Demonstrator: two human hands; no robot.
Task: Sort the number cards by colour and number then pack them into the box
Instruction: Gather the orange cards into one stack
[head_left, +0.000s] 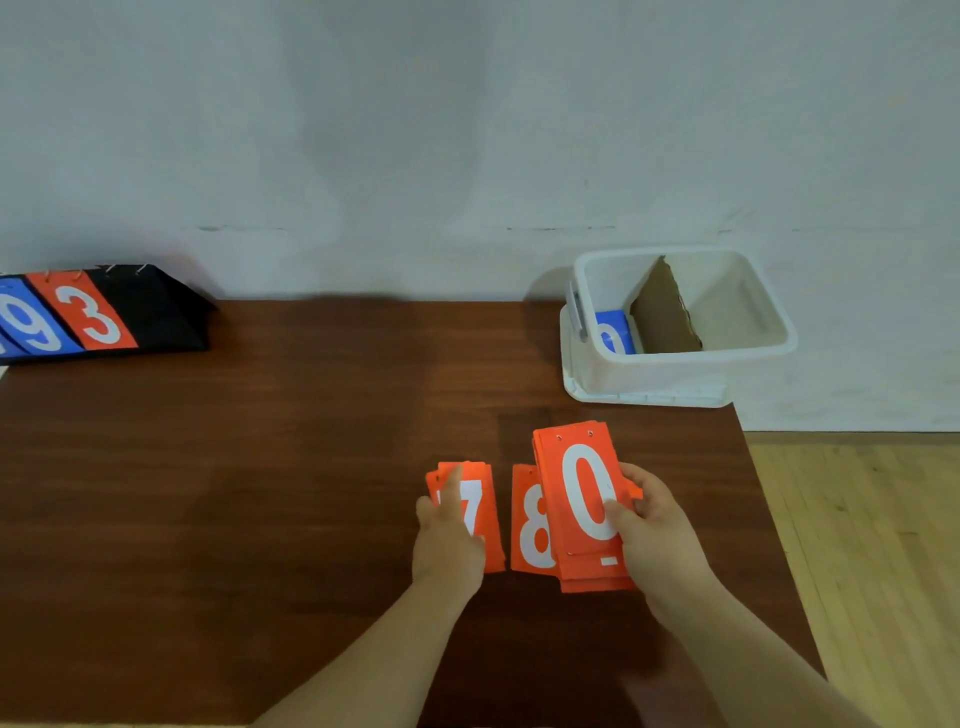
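My right hand (647, 525) grips a stack of orange number cards (582, 499) with a white 0 on top, thumb on the face, held just above the table. An orange 8 card (532, 525) lies flat beside it, partly under the stack. My left hand (449, 530) rests on a small pile of orange cards (480, 514) topped by a 7, fingers laid over it. The white plastic box (680, 364) stands at the table's far right, split by a cardboard divider (665, 312); a blue card (615, 332) sits in its left compartment.
A black flip scoreboard (150, 306) showing a blue 9 and an orange 3 stands at the far left of the brown table (260, 493). The table's right edge drops to a wooden floor (872, 545). A pale wall is behind.
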